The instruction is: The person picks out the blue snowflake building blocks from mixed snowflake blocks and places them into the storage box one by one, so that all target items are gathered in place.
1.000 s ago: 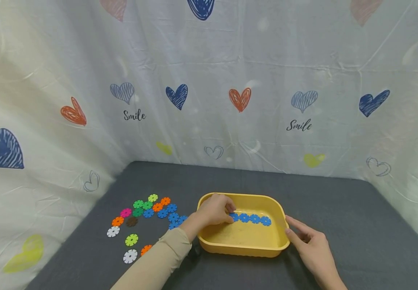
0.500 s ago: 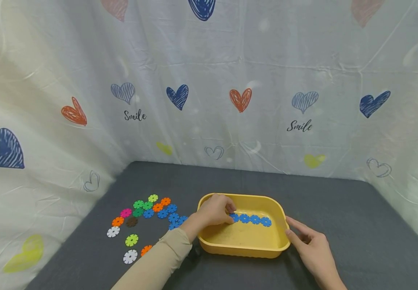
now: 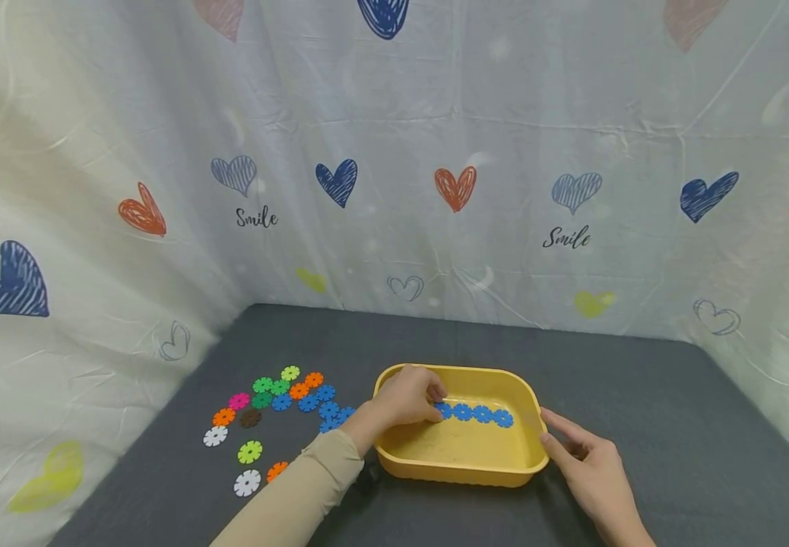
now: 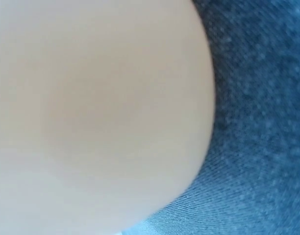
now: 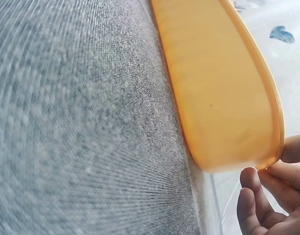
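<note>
A yellow plastic basin [image 3: 456, 471] stands on the dark cloth. Inside it runs a row of blue notched plastic discs [image 3: 483, 414], the toy interlocking kind. My left hand [image 3: 404, 395] reaches in over the basin's left side, its curled fingers pinching the left end of the row; the fingers partly hide the disc there. My right hand [image 3: 589, 463] grips the basin's right end. In the right wrist view, the thumb and a finger [image 5: 282, 186] pinch the basin's rim while other fingers curl below. Blurred skin and cloth fill the left wrist view.
Left of the basin, loose notched discs lie on the cloth: blue [image 3: 329, 410], green [image 3: 262, 400], orange [image 3: 224, 417], white [image 3: 247, 483], pink [image 3: 239, 401] and brown [image 3: 250, 418]. My left sleeve [image 3: 299, 486] partly covers an orange one. A heart-printed curtain [image 3: 394, 228] hangs behind the table.
</note>
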Demonstrator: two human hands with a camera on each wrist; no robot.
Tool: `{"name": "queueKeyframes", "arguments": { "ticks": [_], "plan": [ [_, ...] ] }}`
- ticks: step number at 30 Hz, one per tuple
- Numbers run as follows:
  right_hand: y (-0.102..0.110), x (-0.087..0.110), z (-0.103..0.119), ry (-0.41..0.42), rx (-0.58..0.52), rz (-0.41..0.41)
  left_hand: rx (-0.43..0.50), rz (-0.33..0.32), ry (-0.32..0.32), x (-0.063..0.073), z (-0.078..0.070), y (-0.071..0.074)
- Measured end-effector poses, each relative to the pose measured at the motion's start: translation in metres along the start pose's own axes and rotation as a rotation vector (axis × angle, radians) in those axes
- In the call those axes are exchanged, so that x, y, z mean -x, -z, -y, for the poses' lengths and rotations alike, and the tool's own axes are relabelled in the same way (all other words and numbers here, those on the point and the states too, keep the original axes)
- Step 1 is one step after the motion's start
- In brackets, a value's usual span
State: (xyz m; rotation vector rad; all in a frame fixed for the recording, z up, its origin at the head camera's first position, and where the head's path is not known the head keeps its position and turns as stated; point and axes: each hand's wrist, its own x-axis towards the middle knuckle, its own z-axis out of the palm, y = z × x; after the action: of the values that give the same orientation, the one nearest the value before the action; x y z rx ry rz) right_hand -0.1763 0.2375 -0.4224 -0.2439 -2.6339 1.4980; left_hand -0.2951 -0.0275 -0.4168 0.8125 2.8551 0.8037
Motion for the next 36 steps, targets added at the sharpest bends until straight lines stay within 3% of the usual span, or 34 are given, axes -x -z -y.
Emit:
{"name": "queueKeyframes", "arguments": {
  "ticks": [12, 23, 29, 36],
  "plan": [
    [0.001, 0.0, 0.0, 0.001, 0.008, 0.005, -0.008, -0.017, -0.054, 0.006, -0.004, 0.01],
    [0.0, 0.0, 0.0, -0.002, 0.013, 0.007, 0.058, -0.028, -0.065, 0.013, -0.001, 0.019],
    [0.0, 0.0, 0.001, -0.001, 0.012, 0.008, 0.177, -0.142, -0.11, 0.027, -0.001, 0.023],
    [-0.001, -0.001, 0.001, -0.008, 0.014, 0.006, 0.293, -0.312, -0.14, 0.058, -0.001, 0.033]
  ]
}}
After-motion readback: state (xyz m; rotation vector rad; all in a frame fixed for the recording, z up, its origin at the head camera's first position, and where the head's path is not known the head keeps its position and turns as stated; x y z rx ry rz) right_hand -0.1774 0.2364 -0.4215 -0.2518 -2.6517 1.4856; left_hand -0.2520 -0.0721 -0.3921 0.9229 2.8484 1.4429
